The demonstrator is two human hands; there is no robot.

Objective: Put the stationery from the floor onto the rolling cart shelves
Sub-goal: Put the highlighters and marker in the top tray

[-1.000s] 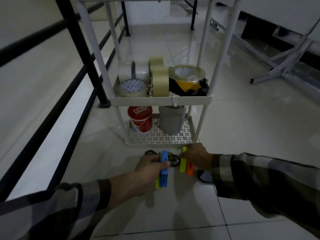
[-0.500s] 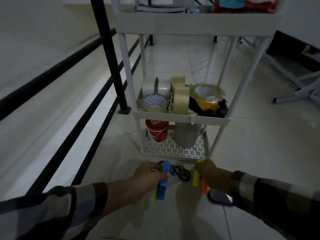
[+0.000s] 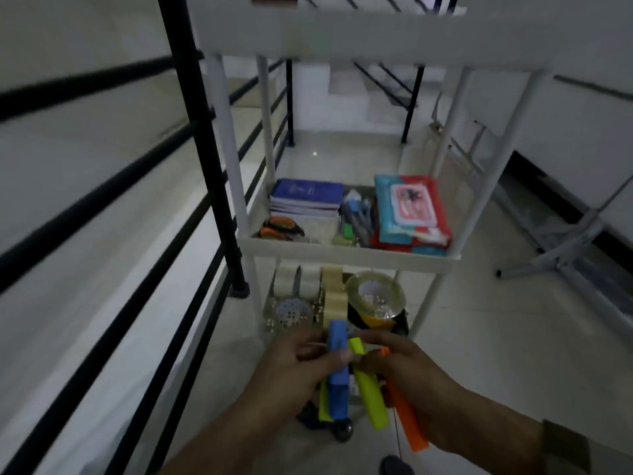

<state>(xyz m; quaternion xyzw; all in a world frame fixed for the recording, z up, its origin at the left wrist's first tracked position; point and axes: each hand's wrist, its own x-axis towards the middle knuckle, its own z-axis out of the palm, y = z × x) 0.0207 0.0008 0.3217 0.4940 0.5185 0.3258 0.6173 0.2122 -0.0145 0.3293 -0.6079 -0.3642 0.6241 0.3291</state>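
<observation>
Left hand (image 3: 294,368) gripping flat blue bar (image 3: 337,365) | right hand (image 3: 411,378) holding slim yellow-green (image 3: 370,392) and orange (image 3: 407,419) bars — both now raising them off the floor, before the white cart's (image 3: 342,250) shelves.

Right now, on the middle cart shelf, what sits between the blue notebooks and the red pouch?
In the head view, a bunch of pens and markers lies between the blue notebooks and the red pouch, running front to back on the shelf.
</observation>
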